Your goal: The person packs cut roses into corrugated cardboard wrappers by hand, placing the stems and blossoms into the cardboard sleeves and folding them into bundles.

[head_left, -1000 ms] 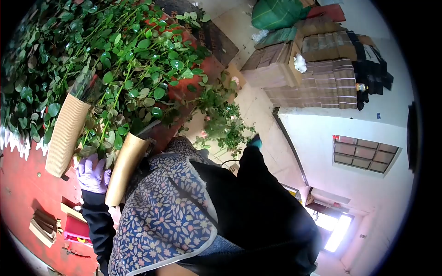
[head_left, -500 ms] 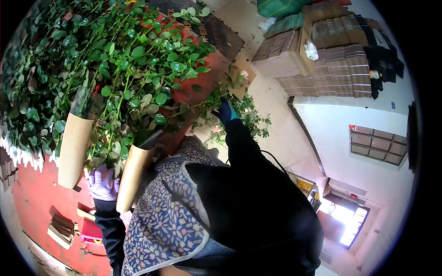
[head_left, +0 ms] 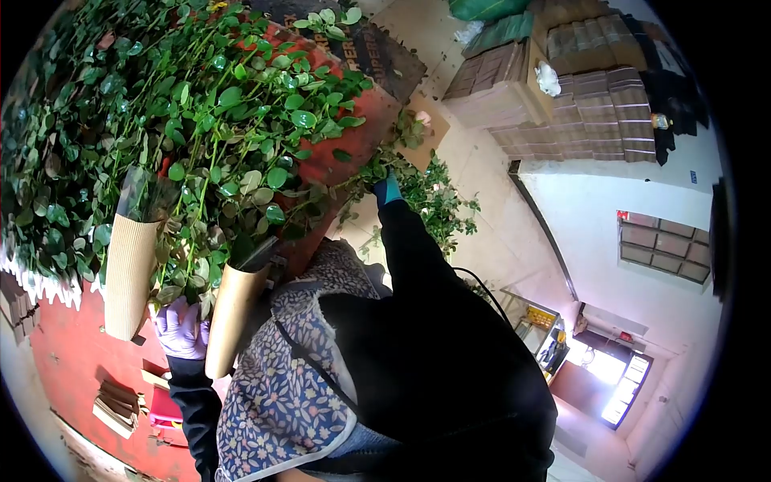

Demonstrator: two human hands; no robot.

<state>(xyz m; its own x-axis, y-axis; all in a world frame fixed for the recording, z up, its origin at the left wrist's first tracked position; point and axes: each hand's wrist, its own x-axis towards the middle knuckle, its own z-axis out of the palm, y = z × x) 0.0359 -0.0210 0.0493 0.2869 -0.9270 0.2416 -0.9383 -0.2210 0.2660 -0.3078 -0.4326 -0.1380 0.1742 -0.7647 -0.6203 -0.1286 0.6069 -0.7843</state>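
Observation:
My left hand (head_left: 182, 329), in a lavender glove, is closed around the lower ends of leafy rose stems (head_left: 186, 269). These lie between a ribbed cardboard sleeve (head_left: 131, 277) and a smooth brown cardboard sleeve (head_left: 233, 317). My right hand (head_left: 385, 191), in a dark blue and teal glove, reaches to leafy rose stems (head_left: 371, 170) at the edge of the red table (head_left: 357, 132). Its fingers are mostly hidden, so its grip does not show. A pale pink rose (head_left: 422, 118) is just beyond that hand.
A large heap of leafy stems (head_left: 161, 104) covers much of the table. More cut foliage (head_left: 442, 201) lies on the floor beside it. Stacked cardboard (head_left: 602, 116) stands by the wall. Folded cardboard pieces (head_left: 119, 406) and a pink object (head_left: 165, 408) lie near my left arm.
My right hand has moved slightly left, and its fingers are now less visible among the leaves. My left hand stays by the stems. The whole view has shifted slightly.

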